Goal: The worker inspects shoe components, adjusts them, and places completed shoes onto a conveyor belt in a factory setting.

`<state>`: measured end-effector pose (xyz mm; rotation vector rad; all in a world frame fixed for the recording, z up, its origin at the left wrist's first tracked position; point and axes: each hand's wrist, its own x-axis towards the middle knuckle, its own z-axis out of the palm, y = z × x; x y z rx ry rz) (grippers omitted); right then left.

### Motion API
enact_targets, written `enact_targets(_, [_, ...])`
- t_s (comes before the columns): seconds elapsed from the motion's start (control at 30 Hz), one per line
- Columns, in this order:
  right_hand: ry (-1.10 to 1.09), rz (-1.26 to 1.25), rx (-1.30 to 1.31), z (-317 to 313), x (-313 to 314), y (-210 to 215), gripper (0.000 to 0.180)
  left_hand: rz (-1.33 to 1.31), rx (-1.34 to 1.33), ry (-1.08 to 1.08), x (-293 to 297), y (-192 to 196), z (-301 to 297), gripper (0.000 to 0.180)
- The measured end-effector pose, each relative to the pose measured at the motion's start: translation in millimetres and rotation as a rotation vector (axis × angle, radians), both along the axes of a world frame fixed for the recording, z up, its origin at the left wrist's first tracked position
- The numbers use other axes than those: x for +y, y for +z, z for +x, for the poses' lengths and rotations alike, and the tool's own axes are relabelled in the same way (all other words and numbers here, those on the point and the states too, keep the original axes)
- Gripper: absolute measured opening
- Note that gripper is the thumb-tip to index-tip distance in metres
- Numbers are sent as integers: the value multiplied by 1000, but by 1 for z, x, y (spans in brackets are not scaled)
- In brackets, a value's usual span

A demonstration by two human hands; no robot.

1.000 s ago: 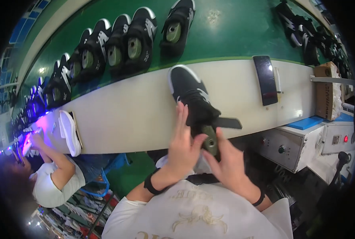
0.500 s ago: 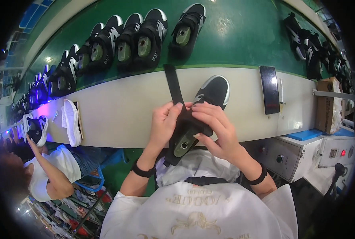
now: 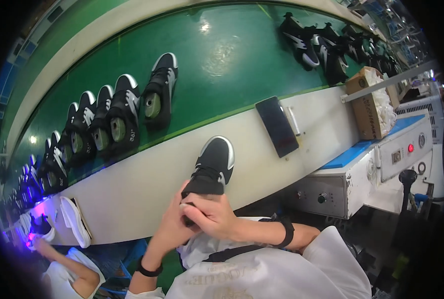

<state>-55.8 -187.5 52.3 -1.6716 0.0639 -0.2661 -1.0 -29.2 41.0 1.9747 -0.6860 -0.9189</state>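
Observation:
A black shoe upper (image 3: 216,158) with a silver-grey toe edge points away from me above the pale worktop. My left hand (image 3: 170,225) is wrapped round the left side of its heel end. Across the ankle part lies my right hand (image 3: 217,218), fingers curled and thumb toward the left hand, gripping the shoe upper there. A wide black strap (image 3: 204,186) crosses the top of the shoe upper just beyond my fingers. Both hands hide the heel and the green last inside it.
Similar shoe uppers on lasts (image 3: 154,94) stand in a row on the green belt (image 3: 222,60). More black uppers (image 3: 327,50) lie at the far right. A phone (image 3: 278,127), white sole (image 3: 74,223), carton (image 3: 370,107) and control box (image 3: 354,184) are around; a co-worker's arm (image 3: 80,271) is lower left.
The long strap that stuck up from the shoe now lies across it. My right hand has closed over the ankle part. The view has swung to the right.

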Motion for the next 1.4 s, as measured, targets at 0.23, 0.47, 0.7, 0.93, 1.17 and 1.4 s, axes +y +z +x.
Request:
enact_targets(0.23, [189,-267,-171,4,-28,0,24,-320,281,40,32,-30,9,59])
enact_targets(0.47, [336,-366,-197,12,-40,-13,31,-107,-39,131,35,-44,27,19])
enact_targets(0.7, [480,-497,-111,34,-49,-8,40,158,-136,386,28,14,33,18])
enact_targets(0.93, [871,-469,108,52,-73,11,47,43,-300,-32,12,70,-54,26])
enact_targets(1.17, [732,-713,-39,44,-53,-2,57,-131,-258,-39,8,53,-40,20])
enact_targets(1.4, [628,-682,-103,40,-49,-12,52,124,-801,59,-7,35,-16,42])
